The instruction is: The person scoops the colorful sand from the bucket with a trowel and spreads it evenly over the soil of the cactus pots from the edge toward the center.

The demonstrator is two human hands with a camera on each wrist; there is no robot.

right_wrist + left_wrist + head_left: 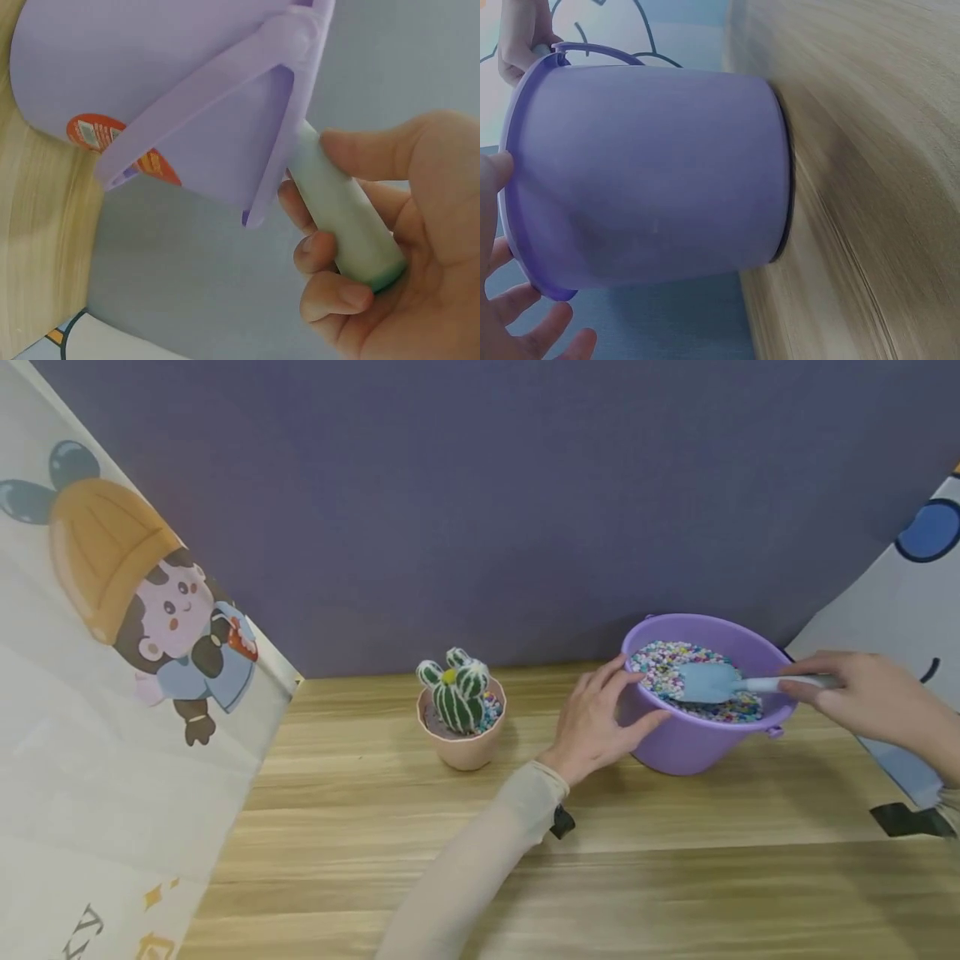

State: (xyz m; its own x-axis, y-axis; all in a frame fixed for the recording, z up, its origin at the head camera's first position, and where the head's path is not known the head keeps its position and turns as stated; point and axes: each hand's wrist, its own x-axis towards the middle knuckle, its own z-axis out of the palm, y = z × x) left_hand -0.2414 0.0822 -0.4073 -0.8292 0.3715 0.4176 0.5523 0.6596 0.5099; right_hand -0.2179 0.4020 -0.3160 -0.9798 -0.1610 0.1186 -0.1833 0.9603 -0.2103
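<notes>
A purple bucket (690, 739) stands on the wooden table, partly filled with small multicoloured pebbles (667, 660). My left hand (596, 722) grips its near-left rim, thumb in front and two fingertips over the edge; in the left wrist view the other fingers (551, 330) spread beside it. My right hand (862, 689) holds a trowel by its pale handle (345, 210), fingers wrapped round it with the thumb on top. The trowel's light blue blade (708, 682) lies over the pebbles inside the bucket, its handle crossing the right rim.
A pink pot (465, 750) with a striped cactus (457, 702) stands left of the bucket, coloured pebbles at one side of it. A dark wall panel (480, 510) rises behind. White panels with cartoon prints (187, 602) flank the table (337, 810).
</notes>
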